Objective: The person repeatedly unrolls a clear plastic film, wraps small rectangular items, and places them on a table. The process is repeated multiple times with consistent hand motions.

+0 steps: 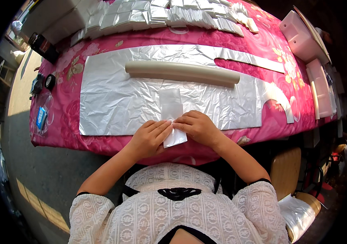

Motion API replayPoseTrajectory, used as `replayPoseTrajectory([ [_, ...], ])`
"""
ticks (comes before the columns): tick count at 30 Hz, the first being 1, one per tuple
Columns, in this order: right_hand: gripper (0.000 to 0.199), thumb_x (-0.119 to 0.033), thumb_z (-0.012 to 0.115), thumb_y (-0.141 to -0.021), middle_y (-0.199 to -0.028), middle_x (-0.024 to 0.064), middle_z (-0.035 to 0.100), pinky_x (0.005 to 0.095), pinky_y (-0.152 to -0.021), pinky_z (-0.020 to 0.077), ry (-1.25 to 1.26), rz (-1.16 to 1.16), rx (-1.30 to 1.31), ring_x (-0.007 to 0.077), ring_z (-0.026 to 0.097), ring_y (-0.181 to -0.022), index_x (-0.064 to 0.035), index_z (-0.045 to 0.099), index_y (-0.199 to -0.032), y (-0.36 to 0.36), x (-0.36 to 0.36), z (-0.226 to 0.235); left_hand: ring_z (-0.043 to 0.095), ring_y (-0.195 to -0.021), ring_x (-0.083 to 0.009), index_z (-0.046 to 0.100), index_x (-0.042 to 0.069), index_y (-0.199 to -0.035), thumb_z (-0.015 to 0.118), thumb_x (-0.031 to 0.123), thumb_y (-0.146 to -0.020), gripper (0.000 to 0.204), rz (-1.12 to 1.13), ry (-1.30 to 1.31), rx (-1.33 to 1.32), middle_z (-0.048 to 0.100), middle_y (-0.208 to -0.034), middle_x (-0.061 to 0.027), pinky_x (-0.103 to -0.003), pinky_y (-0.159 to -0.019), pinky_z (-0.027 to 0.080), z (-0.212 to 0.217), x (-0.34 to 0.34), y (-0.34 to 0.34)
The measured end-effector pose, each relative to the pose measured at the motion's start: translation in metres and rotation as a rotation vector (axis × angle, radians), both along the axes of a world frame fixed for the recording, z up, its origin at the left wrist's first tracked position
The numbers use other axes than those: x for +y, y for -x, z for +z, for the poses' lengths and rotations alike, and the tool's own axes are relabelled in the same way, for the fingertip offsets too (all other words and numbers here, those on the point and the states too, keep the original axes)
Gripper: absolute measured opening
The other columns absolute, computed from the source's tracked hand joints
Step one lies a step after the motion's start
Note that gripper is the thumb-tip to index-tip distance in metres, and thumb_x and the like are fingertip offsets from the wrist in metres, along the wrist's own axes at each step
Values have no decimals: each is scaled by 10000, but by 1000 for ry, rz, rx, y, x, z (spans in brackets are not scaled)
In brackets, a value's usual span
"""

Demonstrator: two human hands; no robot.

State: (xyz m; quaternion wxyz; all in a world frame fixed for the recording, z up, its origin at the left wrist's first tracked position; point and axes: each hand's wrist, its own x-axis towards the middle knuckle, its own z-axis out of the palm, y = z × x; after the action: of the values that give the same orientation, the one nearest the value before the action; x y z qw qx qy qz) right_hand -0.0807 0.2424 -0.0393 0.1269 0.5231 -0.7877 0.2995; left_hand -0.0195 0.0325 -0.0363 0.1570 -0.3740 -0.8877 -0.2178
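White lace sleeves and a lace top [177,211] fill the near edge, and from them both forearms reach forward to the near rim of a table covered in a pink flowered cloth [263,44]. Both hands meet over a small folded strip of silvery foil [172,118]. Its long axis runs near to far, the far end lying flat on the big sheet and the near end hanging just past the table edge. The left hand [149,138] pinches the strip's left edge with fingers closed narrow on it, and the right hand [198,127] lies curled over the right edge, fingertips pressing down; this looks like a way to hold the fold flat from both sides. Under the strip a big foil sheet [116,101] spreads left to right across the table, with curved pieces cut out of its right part. A cream cardboard tube [181,72] lies on the sheet beyond the hands, long axis left to right, probably as a weight to keep the foil flat. Rows of folded foil pieces [161,16] are stacked along the far edge, well apart from the hands. Pink plastic boxes [303,32] stand at the right end, and a roll of black tape [50,81] lies at the left.
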Motion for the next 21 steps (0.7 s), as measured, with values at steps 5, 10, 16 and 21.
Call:
replayPoseTrajectory([
  [5, 257, -70, 638, -639, -887, 24, 623, 304, -704, 482, 3, -58, -59, 195, 577, -811, -80, 636, -895, -1, 5, -1, 585, -991, -238, 564, 21, -1095, 596, 57, -610, 488, 42, -48, -64, 593, -1106, -125, -362, -819, 440, -4, 0, 0],
  [10, 226, -56, 669, -662, -790, 32, 633, 308, -648, 480, 37, -138, -230, 207, 584, -744, -65, 657, -888, 5, 5, 0, 618, -880, -249, 551, 24, -1118, 608, 31, -639, 483, 101, -175, -178, 630, -988, -125, -342, -774, 454, -5, 0, 2],
  [16, 223, -214, 603, -813, -608, 79, 613, 281, -552, 446, -158, -466, -944, 162, 578, -549, -3, 671, -789, 32, -15, 24, 611, -551, -216, 332, -56, -1302, 602, 142, -823, 585, 530, -455, -545, 625, -649, -139, -287, -537, 462, 0, 13, 26],
  [21, 290, -239, 593, -793, -517, 70, 584, 269, -499, 437, -275, -518, -1067, 124, 549, -462, 12, 655, -663, 48, -22, 26, 594, -525, -163, 214, -138, -1319, 633, 143, -792, 730, 633, -469, -764, 617, -609, -112, -269, -544, 464, 3, 5, 55],
])
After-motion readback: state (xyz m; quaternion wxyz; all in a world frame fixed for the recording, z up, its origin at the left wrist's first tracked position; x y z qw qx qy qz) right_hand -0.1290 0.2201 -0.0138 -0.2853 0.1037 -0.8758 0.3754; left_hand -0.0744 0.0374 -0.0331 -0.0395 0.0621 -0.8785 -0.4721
